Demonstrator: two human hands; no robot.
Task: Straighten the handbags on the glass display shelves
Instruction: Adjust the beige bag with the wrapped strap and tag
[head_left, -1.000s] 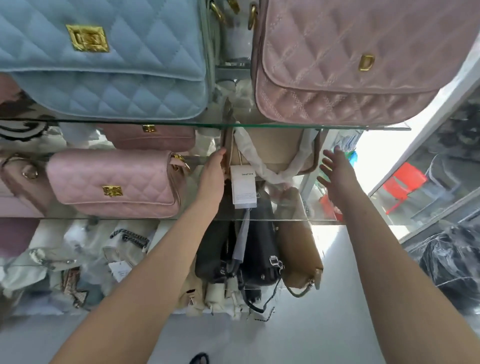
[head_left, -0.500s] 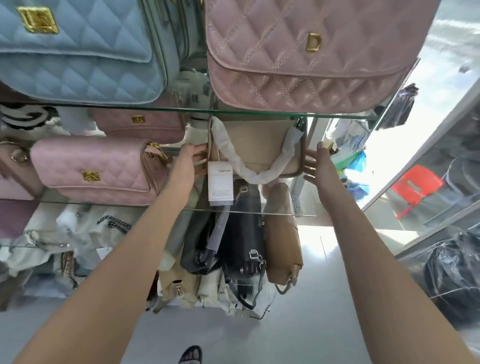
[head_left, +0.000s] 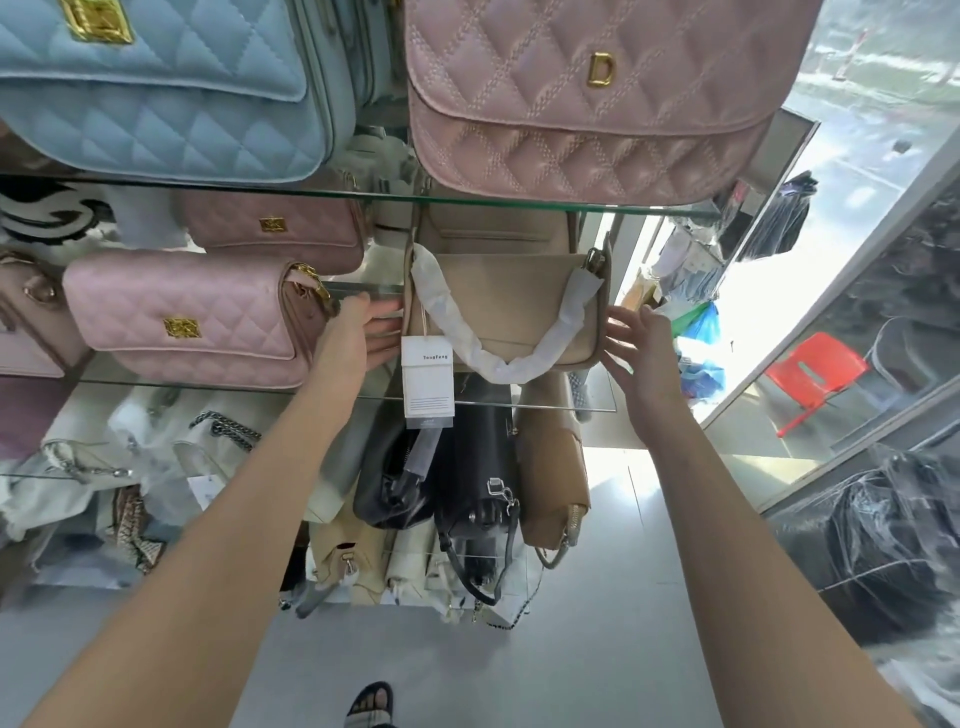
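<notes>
- Beige handbag (head_left: 519, 306) upright on the middle glass shelf (head_left: 571, 404), near its right end, under the big pink quilted bag (head_left: 597, 119) with the gold D clasp.
- Paper-wrapped strap (head_left: 519, 364) of the beige handbag hanging in a curve down its front.
- White paper tag (head_left: 427, 379) dangling from the bag's left corner, down past the shelf edge.
- Left hand (head_left: 358, 338) flat against the bag's left side, fingers straight and close together, touching it, gripping nothing.
- Right hand (head_left: 644, 353) at the bag's right end, fingers straight and spread apart, holding nothing; tips right at the bag's edge, too close to tell if touching or just beside.
- Small pink quilted bag (head_left: 182, 322) with a gold clasp on the same shelf, just left of the left hand.
- Blue quilted bag (head_left: 156, 104) on the top glass shelf (head_left: 311, 191), beside the big pink one.
- Black bags (head_left: 478, 467) and a tan bag (head_left: 553, 467) under the middle shelf.
- Red chair (head_left: 810, 374) outside, far off to the right.
</notes>
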